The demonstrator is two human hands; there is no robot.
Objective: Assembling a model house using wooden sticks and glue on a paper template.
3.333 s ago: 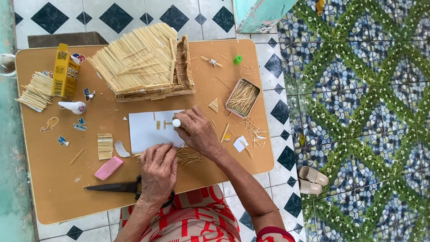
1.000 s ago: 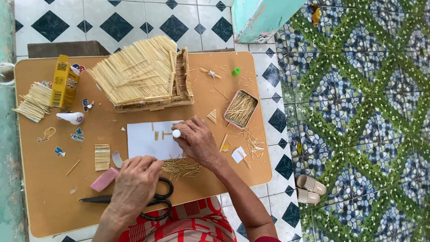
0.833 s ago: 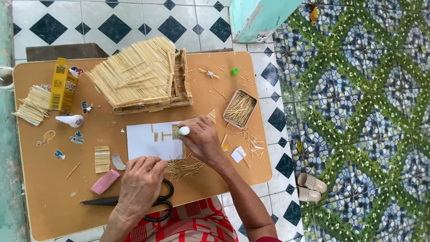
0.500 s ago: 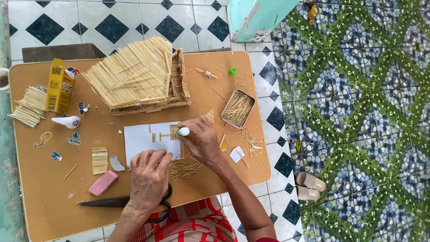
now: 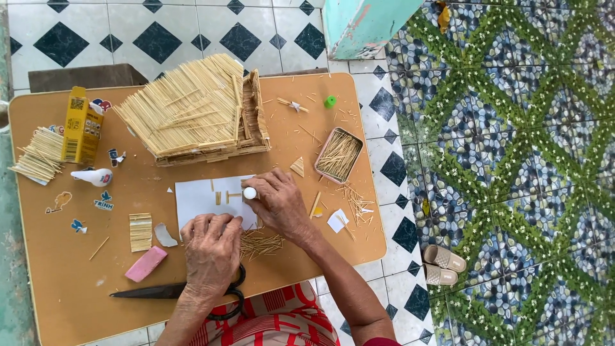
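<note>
My right hand (image 5: pixel 278 204) grips a small white glue bottle (image 5: pixel 250 193), its tip down on a white paper sheet (image 5: pixel 197 200) that carries a few short stick pieces. My left hand (image 5: pixel 211 250) rests curled at the sheet's near edge, fingertips on the paper; I cannot tell if it pinches a stick. A loose pile of thin sticks (image 5: pixel 261 243) lies between the two hands. Black scissors (image 5: pixel 173 291) lie under the left wrist. A stick-built house model (image 5: pixel 195 112) stands just beyond the paper.
A tin of sticks (image 5: pixel 338 154) sits right of the hands. On the left lie a pink eraser (image 5: pixel 146 264), a small stick panel (image 5: pixel 140 231), a yellow box (image 5: pixel 82 125), a stick bundle (image 5: pixel 38 156) and a white glue bottle (image 5: pixel 93 176). Sandals (image 5: pixel 442 264) lie on the floor.
My left hand moved from the scissors' handles up to the paper's near edge. My right hand stayed on the glue bottle over the sheet.
</note>
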